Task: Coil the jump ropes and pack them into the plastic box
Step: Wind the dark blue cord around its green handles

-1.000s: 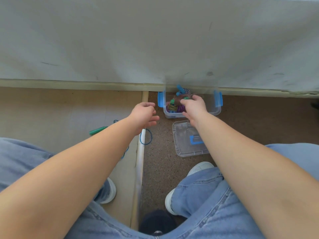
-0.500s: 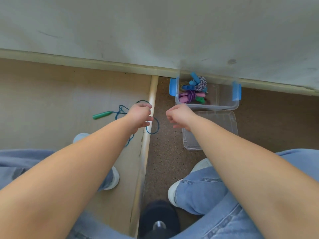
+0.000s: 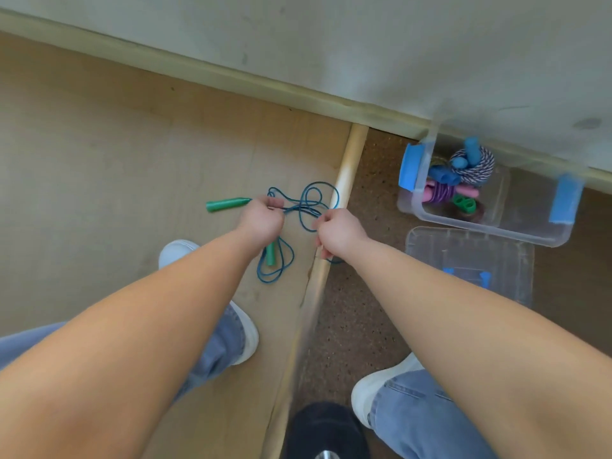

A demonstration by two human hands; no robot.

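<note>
Nearest, at the bottom edge: a dark rounded object, unclear what it is. On either side of it are white shoes and blue jeans; the person stands astride a pale wooden strip.

The strip runs near to far and splits the floor. Left of it is tan floor, smooth and board-like. Right of it is speckled brown floor.

Mid-distance, both arms reach down. The left grip is curled closed around the cord of the blue jump rope, just beside one green handle that points left on the tan floor. The right grip pinches the same cord over the strip. The second green handle lies below the left grip, partly hidden. The cord lies in loose, uncoiled loops, and one loop crosses the strip.

To the right, on the brown floor, a clear lid lies flat. Just beyond it, nearly touching, sits the plastic box, open, with blue latches at both ends. Its left half holds coiled ropes: one striped, one purple and pink, one green.

Far edge: a pale baseboard runs slantwise under a scuffed grey-white wall. The box sits against it. Tan floor stretches wide to the left of the rope, out to the baseboard.
</note>
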